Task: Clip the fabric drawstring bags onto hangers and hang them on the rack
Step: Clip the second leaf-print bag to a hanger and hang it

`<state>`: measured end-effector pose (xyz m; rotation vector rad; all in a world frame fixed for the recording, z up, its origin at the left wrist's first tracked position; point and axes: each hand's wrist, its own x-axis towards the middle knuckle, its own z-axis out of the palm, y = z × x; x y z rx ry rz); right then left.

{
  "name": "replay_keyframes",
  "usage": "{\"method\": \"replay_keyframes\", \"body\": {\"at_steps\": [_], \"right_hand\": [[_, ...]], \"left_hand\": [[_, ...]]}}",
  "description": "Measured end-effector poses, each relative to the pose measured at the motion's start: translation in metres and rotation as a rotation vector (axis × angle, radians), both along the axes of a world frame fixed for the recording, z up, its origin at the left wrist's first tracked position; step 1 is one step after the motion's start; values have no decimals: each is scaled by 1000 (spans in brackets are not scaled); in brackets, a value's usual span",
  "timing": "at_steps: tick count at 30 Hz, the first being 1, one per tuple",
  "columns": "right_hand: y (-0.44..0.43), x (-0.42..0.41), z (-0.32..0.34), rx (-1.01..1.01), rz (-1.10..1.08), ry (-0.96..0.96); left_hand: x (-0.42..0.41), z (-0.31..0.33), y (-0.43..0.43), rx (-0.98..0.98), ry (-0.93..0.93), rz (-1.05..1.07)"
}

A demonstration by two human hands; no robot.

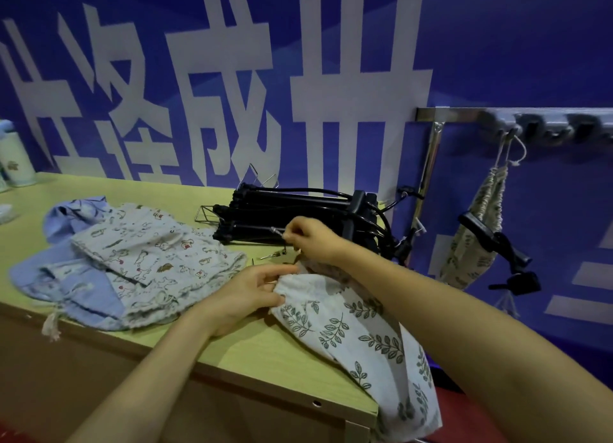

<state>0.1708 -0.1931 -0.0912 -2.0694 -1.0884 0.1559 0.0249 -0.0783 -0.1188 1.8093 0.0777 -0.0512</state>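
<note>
The leaf-print bag (348,330) lies across the right end of the desk (232,356), its lower half hanging off the edge. The left hand (245,293) pinches the bag's gathered top hem between thumb and fingers, holding it against the desk. The right hand (311,240) is closed in a pinch just above that hem, on what looks like a small metal clip (277,231) of a hanger; whether the clip's mouth is open cannot be told.

Behind the hands lies the pile of black hangers (298,217). To the left, well apart from the hands, wait the animal-print bags (149,260) and the blue bags (73,276). On the wall rack (530,119) to the right, one leaf-print bag already hangs (477,233) with a black hanger at it.

The step in hand appears to be clipping the first corner of the hem. To do it well, the left hand should flatten the bunched hem so the clip bites through both layers below the drawstring channel, not on the cord alone, which would likely slip. The right hand should squeeze the clip fully open, seat the fabric deep, then release. The overhanging fabric may drag the bag off the desk, so pulling it further onto the desk first would steady the work.
</note>
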Motion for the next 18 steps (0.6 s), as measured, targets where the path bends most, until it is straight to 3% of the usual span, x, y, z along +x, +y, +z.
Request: {"method": "replay_keyframes", "body": {"at_steps": [4,6,12,18], "right_hand": [[-44,-6,42,304,155,500],[-74,-8,54,279,228,645],[-153,-2,45,17,115,545],[-207,-7,27,-367,-16,233]], "left_hand": [[5,24,-27,-34,-51,16],[13,37,-46,22,-107,1],[37,64,-99,185,-202,-34],[51,63,-147,313,-188,-98]]}}
